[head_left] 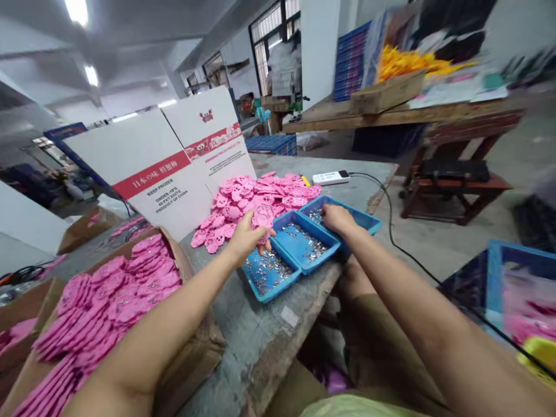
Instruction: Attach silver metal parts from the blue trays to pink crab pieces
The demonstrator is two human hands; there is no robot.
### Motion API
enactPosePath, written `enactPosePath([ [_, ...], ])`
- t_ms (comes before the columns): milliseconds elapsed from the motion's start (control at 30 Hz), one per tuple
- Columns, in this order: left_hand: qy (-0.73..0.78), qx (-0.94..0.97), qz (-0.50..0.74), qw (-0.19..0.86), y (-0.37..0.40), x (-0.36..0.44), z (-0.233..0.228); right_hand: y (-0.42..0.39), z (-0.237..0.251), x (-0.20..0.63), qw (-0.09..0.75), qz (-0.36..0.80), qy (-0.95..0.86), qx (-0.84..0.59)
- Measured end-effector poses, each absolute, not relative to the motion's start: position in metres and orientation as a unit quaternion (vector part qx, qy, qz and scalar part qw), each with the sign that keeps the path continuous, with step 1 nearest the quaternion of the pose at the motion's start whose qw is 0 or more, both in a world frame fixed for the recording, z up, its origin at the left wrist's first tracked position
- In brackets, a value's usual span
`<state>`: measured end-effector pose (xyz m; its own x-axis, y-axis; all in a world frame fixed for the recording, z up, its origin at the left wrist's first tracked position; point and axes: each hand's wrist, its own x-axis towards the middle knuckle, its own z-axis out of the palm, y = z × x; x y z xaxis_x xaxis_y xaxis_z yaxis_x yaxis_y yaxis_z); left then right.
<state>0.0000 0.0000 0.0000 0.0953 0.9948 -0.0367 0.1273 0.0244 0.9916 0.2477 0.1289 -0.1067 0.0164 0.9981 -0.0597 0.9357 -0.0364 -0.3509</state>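
My left hand (248,234) grips a round pink plastic piece (263,216) with an embossed face, thumb on top, above the left blue tray (266,296). Small shiny metal parts lie scattered in that tray and in the middle blue tray (321,262). My right hand (339,219) reaches into the right blue tray (369,222), its fingers bunched down among small metal bits; whatever they pinch is hidden. Just behind the trays spreads a loose heap of pink plastic pieces (234,200).
A cardboard box (186,260) full of stacked pink pieces stands on the left. Behind the heap rises a white printed carton panel (174,156). A white device (330,178) with a black cable lies at the back of the worktable (243,347). A wooden stool (460,185) stands at right.
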Motion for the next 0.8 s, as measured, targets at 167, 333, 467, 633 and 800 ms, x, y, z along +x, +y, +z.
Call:
enactPosePath([
  [167, 0.502, 0.561, 0.435, 0.495, -0.001, -0.001, 0.001, 0.128, -0.104, 0.249, 0.130, 0.148, -0.672, -0.714],
  [333, 0.492, 0.572, 0.436, 0.490, 0.001, -0.004, -0.002, 0.128, -0.100, 0.251, 0.151, 0.155, -0.664, -0.715],
  [467, 0.496, 0.571, 0.437, 0.486, 0.001, -0.004, -0.001, 0.128, -0.099, 0.254, 0.171, 0.156, -0.656, -0.719],
  [633, 0.502, 0.568, 0.435, 0.486, 0.001, -0.003, 0.001, 0.130, -0.100, 0.256, 0.193, 0.160, -0.646, -0.721],
  [800, 0.509, 0.566, 0.429, 0.486, 0.000, -0.003, 0.002, 0.132, -0.101, 0.258, 0.204, 0.161, -0.636, -0.726],
])
